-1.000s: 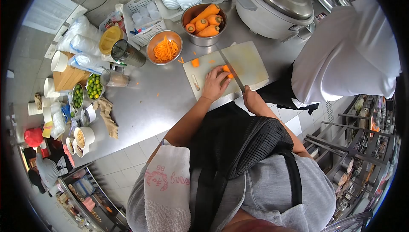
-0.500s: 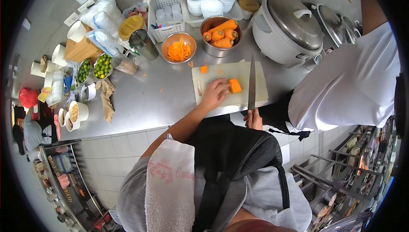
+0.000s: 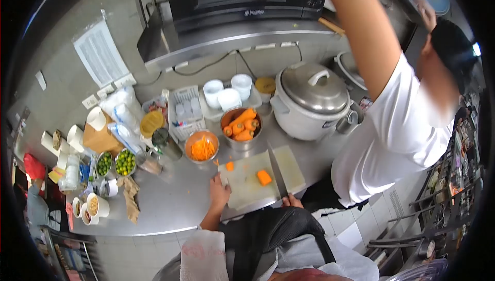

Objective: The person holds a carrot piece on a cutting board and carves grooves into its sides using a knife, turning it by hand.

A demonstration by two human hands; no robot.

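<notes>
My left hand (image 3: 220, 191) is at the left edge of the pale cutting board (image 3: 247, 191), fingers along the rim and thumb toward the board; it appears to grip the edge. In my right hand (image 3: 293, 201) is the handle of a long kitchen knife (image 3: 277, 170), its blade lying across the right half of the board and pointing away from me. A peeled carrot chunk (image 3: 264, 178) sits left of the blade, apart from both hands. Near the board's far left corner lies a smaller carrot piece (image 3: 229, 166).
Behind the board stand a bowl of shredded carrot (image 3: 202, 147), a steel pot of whole carrots (image 3: 241, 128) and a large rice cooker (image 3: 312, 100). Bowls of green limes (image 3: 125, 162) are at left. A co-worker in a white shirt (image 3: 402, 136) stands close on my right, arm raised.
My left hand has left the carrot chunk and moved left to the board's edge. The knife stays in my right hand. The view has tilted up, showing a shelf with a black oven.
</notes>
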